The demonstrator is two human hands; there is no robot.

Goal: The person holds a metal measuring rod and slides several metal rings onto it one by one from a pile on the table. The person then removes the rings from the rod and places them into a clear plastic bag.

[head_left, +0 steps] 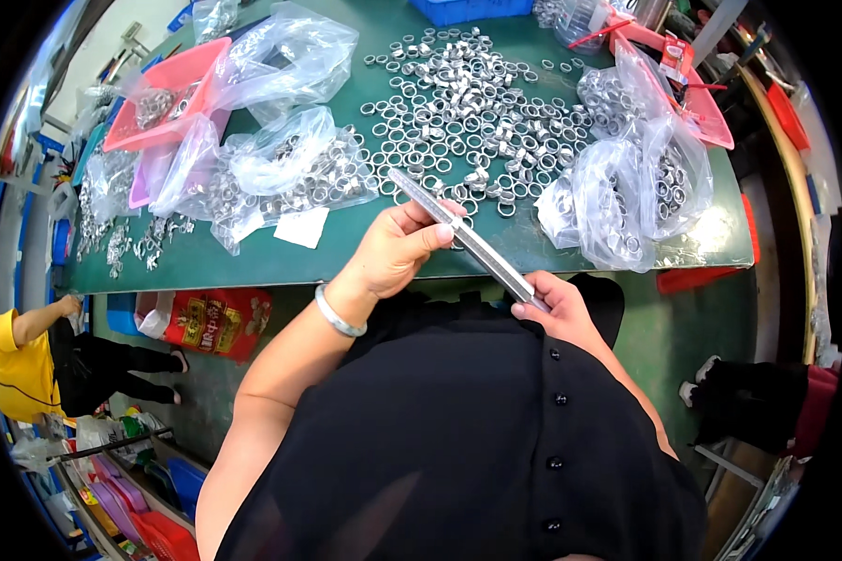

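A long, slim silver-grey metal rod [482, 251] slants across in front of me, above the table's near edge. My left hand [404, 245] pinches it near the middle between thumb and fingers, and a pale band shows beside the thumb. Around the lower end, my right hand [559, 307] is closed. What the rod is for I cannot make out. Just beyond my hands, loose metal rings [482, 112] lie spread and heaped on the green tabletop [365, 266].
Clear bags of rings lie left [299, 168] and right [613, 201] of the heap. Pink trays stand at the left [173, 93] and right [711, 117], with a blue bin [468, 9] at the far edge. A person in yellow [19, 360] stands left; another person's dark trousers [753, 402] show right.
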